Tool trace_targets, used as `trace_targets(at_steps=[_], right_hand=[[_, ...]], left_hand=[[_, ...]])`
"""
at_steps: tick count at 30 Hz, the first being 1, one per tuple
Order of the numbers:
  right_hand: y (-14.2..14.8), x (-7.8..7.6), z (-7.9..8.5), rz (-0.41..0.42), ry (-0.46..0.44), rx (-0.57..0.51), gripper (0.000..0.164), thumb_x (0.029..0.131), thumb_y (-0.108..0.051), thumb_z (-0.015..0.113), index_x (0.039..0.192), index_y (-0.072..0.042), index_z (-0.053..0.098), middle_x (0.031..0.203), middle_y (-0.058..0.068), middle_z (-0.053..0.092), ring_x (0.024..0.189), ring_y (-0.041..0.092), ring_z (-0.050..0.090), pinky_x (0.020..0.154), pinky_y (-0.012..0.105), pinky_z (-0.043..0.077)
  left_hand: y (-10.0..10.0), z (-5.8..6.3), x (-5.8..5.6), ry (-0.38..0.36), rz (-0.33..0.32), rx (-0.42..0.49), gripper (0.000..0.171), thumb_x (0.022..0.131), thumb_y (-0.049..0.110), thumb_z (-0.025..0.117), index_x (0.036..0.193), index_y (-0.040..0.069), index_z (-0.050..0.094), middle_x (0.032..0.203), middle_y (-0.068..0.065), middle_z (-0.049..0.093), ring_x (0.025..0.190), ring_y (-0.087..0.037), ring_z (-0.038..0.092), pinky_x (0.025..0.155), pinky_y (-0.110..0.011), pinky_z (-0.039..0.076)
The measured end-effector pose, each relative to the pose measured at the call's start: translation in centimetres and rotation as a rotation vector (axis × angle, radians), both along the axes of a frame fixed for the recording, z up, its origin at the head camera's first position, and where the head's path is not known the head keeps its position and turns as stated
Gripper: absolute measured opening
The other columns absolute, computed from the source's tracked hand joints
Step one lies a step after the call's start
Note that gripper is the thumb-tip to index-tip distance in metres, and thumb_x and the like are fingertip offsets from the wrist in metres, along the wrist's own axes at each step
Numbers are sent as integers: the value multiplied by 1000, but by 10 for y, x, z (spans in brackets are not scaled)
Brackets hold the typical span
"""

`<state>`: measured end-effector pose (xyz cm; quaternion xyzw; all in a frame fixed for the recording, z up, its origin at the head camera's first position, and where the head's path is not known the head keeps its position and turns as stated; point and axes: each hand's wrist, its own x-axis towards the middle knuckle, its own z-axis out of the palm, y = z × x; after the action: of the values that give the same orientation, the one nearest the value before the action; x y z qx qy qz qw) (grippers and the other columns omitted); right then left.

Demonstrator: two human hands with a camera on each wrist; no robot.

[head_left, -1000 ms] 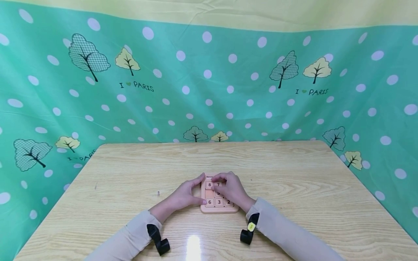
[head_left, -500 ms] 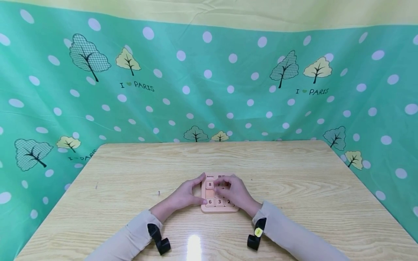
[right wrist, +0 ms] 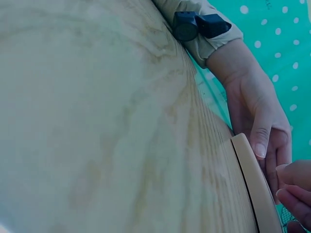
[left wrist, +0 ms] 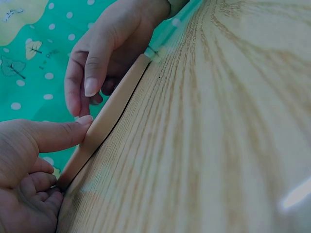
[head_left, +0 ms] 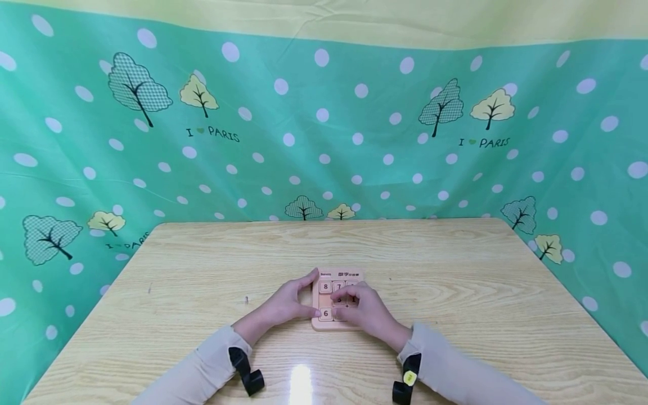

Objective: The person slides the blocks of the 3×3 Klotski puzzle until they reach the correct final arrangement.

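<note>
A pink number sliding puzzle (head_left: 349,270) lies flat on the table, with tiles such as the 8 (head_left: 325,287) and the 6 (head_left: 325,314) showing. Between those two, at the left of the middle row, is a gap. My left hand (head_left: 289,302) holds the puzzle's left side, thumb low and index finger at the upper corner. Over the middle and lower tiles is my right hand (head_left: 372,310), index finger and thumb bent and apart, covering part of the 5. Whether its tips touch a tile is hidden. In the left wrist view the puzzle's edge (left wrist: 114,104) shows side-on.
The wooden table (head_left: 202,253) reaches back to a green dotted curtain (head_left: 324,140). A small mark or scrap (head_left: 246,300) is on the wood left of the puzzle. Each wrist wears a black camera strap (head_left: 243,365).
My right hand has drawn back toward me and slightly right, from the upper tiles to the middle and lower ones. The 7 and the heading have come into sight; my left hand stays put.
</note>
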<state>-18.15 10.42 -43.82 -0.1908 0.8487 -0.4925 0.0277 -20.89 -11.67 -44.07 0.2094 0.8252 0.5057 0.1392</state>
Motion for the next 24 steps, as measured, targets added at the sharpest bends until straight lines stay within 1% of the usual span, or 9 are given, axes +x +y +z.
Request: trace_targets(at_steps=[5, 12, 18, 24], right_hand=[[1, 2, 0, 26, -4, 5, 25, 77, -17, 76, 101, -12, 72, 93, 3, 56, 86, 16, 47, 75, 25, 42], [1, 3, -2, 55, 4, 3, 28, 75, -15, 78, 101, -10, 71, 95, 4, 57, 87, 17, 46, 75, 24, 42], [1, 3, -3, 56, 15, 9, 27, 75, -13, 77, 102, -11, 71, 96, 0, 58, 88, 15, 46, 76, 23, 42], [0, 3, -2, 55, 39, 17, 26, 75, -12, 76, 101, -12, 71, 96, -1, 59, 89, 15, 47, 78, 26, 41]], left_hand=[[0, -1, 0, -4, 4, -1, 92, 72, 17, 80, 147, 3, 27, 153, -11, 26, 142, -28, 17, 116, -44, 13], [0, 1, 1, -9, 7, 2, 92, 72, 17, 80, 147, 3, 28, 153, -11, 26, 142, -28, 17, 116, -44, 14], [1, 2, 1, -15, 11, 3, 92, 73, 17, 80, 147, 3, 28, 153, -11, 26, 142, -27, 18, 116, -44, 14], [1, 1, 1, -20, 17, 0, 92, 72, 16, 80, 147, 4, 28, 153, -10, 27, 142, -27, 18, 116, -43, 14]])
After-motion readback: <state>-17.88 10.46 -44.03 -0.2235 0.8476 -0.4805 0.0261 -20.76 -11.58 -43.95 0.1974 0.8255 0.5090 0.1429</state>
